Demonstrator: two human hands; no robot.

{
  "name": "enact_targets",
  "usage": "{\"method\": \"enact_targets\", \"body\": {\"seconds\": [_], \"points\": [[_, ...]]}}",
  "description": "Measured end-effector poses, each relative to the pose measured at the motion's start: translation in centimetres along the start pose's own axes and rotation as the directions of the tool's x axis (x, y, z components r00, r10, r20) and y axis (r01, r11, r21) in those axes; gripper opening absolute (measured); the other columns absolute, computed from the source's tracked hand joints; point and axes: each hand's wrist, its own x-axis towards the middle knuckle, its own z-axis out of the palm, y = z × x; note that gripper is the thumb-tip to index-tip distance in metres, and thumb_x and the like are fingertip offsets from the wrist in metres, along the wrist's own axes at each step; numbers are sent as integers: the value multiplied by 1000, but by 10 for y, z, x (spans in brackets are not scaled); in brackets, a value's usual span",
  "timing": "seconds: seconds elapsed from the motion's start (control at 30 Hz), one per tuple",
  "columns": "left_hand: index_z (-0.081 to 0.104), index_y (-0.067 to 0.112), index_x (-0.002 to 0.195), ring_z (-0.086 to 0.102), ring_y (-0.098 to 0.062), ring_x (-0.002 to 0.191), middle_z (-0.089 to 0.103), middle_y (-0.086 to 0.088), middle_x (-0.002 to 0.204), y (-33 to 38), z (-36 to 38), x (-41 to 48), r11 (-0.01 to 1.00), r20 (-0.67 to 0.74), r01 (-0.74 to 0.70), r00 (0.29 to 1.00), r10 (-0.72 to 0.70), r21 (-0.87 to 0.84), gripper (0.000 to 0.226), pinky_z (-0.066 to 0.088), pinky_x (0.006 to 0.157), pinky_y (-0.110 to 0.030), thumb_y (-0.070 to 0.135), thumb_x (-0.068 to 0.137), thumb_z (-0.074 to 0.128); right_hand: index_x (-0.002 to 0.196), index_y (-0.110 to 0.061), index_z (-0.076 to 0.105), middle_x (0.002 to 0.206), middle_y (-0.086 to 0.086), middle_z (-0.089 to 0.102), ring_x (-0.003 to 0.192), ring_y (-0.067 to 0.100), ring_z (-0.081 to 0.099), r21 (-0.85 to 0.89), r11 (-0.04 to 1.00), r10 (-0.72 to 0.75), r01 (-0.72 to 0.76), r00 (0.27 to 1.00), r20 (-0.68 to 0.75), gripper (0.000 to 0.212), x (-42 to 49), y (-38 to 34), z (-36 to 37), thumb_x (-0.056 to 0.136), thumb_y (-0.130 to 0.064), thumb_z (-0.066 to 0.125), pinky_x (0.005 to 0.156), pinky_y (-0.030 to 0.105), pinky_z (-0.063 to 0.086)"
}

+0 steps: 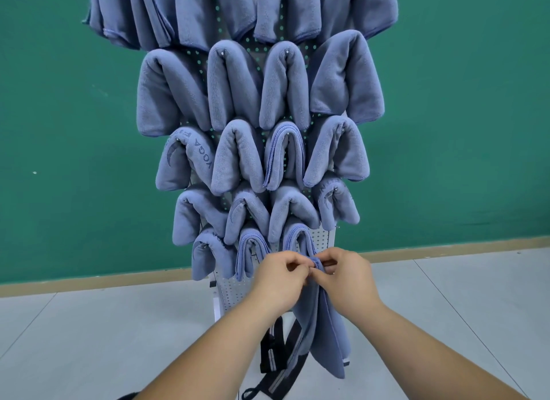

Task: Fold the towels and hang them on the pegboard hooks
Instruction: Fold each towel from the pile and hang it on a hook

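at nine o'clock from your hands, the hung towels [208, 250] of the lowest row sat packed close together on the pegboard [235, 292]. your left hand [279, 276] was curled, thumb and fingertips pinching the left side of the folded top of the towel [324, 334] you were hanging. that towel was at the board's five o'clock corner, its fold bunched between your two hands and its two long tails dropping toward six o'clock, beside the black straps [273, 358] at the stand's foot. your right hand [345, 276] was curled the same way, pinching the right side of the fold, almost touching the left hand.

the hook was hidden behind your fingers, so i could not tell whether the fold was over it. that looked like the main risk: had you let go before the fold was seated, the towel would likely have slid off and dropped to the floor [89, 340]. the tails did not look level, so the heavier side could have dragged the towel off the hook. the neighbour towel [297, 239], at twelve o'clock from your left hand, hung right against your fold, and a careless tug might have pulled it loose. the long tails could also have caught in the straps below.
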Motion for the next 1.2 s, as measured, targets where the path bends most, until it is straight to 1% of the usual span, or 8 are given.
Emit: {"method": "enact_targets", "body": {"seconds": [0.17, 0.37, 0.43, 0.57, 0.73, 0.9, 1.03, 1.2], "points": [[64, 34, 96, 64, -4, 80, 69, 12, 93, -5, -13, 4, 951, -85, -47, 993, 76, 305, 21, 47, 67, -18, 14, 90, 65, 82, -34, 75, 75, -18, 75, 72, -2, 69, -27, 999, -21, 22, 1000, 12, 17, 5, 3, -5, 86, -18, 80, 76, 22, 58], [68, 32, 121, 61, -22, 110, 53, 2, 117, -22, -36, 17, 736, 42, -52, 999, 32, 675, 25, 51, 97, -36, 36, 96, 67, 89, -29, 79, 80, -19, 76, 74, -3, 70, -20, 997, -76, 77, 996, 50, 12, 14, 6, -25, 90, -17, 78, 71, 10, 50], [68, 29, 123, 59, -24, 114, 54, 0, 121, -24, -41, 18, 679, 67, -80, 997, 46, 730, 26, 51, 98, -38, 38, 98, 66, 90, -30, 79, 80, -20, 76, 75, -6, 69, -33, 996, -84, 85, 996, 43, 12, 17, 7, -32, 91, -18, 78, 68, 5, 45], [73, 34, 109, 59, -12, 99, 59, 12, 104, -13, -49, 18, 713, 22, -202, 967, 253, 672, 15, 51, 91, -34, 41, 96, 69, 91, -29, 78, 80, -18, 74, 76, -5, 67, -138, 990, -39, 40, 999, 8, 7, 22, 17, -44, 94, -23, 75, 64, 5, 41], [73, 36, 107, 57, -6, 87, 56, 17, 92, -6, -53, 15, 659, 62, -318, 922, 382, 682, 14, 52, 81, -30, 43, 95, 71, 90, -26, 76, 78, -10, 73, 78, 15, 68, -344, 939, 25, 11, 995, 100, 7, 23, 30, -47, 96, -28, 73, 71, 31, 55], [77, 30, 97, 61, -6, 86, 64, 16, 91, -9, -57, 19, 686, 63, -307, 932, 356, 660, 11, 53, 85, -31, 39, 91, 77, 92, -31, 77, 82, -15, 73, 82, 8, 68, -377, 923, -15, 75, 987, 159, 2, 25, 28, -51, 93, -33, 76, 77, 30, 56], [69, 34, 81, 60, 0, 70, 67, 17, 75, -9, -57, 18, 806, -28, -221, 959, 282, 549, 17, 50, 68, -25, 36, 82, 85, 88, -35, 73, 82, -15, 73, 83, 8, 68, -403, 909, -29, 110, 979, 202, 5, 25, 29, -55, 91, -34, 78, 80, 33, 57], [66, 41, 113, 61, -6, 86, 68, 18, 92, -9, -58, 19, 748, -26, -204, 959, 283, 632, 23, 50, 73, -29, 35, 93, 76, 88, -31, 70, 82, -17, 73, 82, -1, 67, -327, 936, -53, 133, 968, 244, 8, 24, 29, -56, 92, -34, 76, 79, 27, 56]]}}
